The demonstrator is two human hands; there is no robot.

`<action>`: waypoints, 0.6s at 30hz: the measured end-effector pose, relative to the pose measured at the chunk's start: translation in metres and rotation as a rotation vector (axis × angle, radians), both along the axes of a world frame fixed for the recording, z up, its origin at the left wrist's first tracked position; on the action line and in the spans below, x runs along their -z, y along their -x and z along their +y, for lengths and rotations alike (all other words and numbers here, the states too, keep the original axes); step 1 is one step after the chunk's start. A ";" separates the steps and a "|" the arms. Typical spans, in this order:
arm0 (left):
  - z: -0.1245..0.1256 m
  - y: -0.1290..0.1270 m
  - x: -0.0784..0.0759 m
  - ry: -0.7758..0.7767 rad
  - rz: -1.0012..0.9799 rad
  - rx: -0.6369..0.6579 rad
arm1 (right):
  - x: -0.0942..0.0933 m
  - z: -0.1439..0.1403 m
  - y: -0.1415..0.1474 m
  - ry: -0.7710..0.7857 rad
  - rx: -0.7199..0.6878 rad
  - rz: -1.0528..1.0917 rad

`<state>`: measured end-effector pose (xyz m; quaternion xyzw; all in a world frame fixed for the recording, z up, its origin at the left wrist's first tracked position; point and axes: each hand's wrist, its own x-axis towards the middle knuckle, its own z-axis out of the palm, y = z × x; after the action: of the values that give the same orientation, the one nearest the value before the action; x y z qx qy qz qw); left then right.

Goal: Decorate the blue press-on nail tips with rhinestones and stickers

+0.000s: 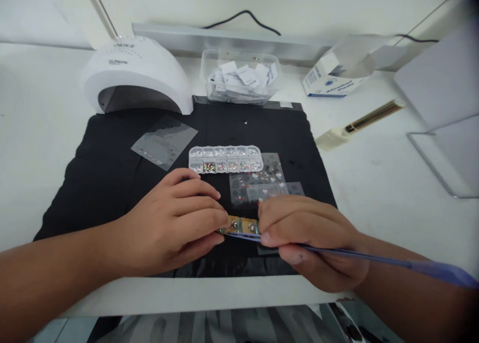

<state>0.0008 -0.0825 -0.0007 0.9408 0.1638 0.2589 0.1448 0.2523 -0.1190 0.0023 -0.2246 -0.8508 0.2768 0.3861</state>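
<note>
My left hand [183, 223] is closed, its thumb and fingertips on the left end of a narrow gold strip [245, 225] that bears round shiny metal pieces. Against the strip's right end rests my right hand [318, 236], with its fingers wrapped round long purple tweezers [374, 258]. The tweezers' thin tips lie along the strip's near edge, and their wide back end reaches toward the right edge of the view. Both ends of the strip are hidden by fingers. Just beyond the hands sits a clear compartment case [226, 159] of small rhinestones and coloured bits.
Clear sticker sheets [277, 171] and another transparent sheet [164, 142] lie on a black mat [112, 148]. Behind stand a white domed nail lamp [136, 69], a plastic tub [241, 96] of white packets and an opened box [329, 79]. A gold-handled brush [368, 118] lies right.
</note>
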 end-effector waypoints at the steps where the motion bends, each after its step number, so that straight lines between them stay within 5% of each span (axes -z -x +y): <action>1: 0.000 0.000 0.000 -0.002 0.001 -0.002 | 0.000 0.000 0.000 -0.002 0.003 0.003; 18: 0.000 -0.001 0.000 -0.007 0.009 -0.017 | 0.002 0.000 0.001 0.002 0.016 0.010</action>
<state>0.0014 -0.0829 -0.0011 0.9411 0.1715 0.2564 0.1386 0.2511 -0.1190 0.0001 -0.2304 -0.8467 0.2759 0.3923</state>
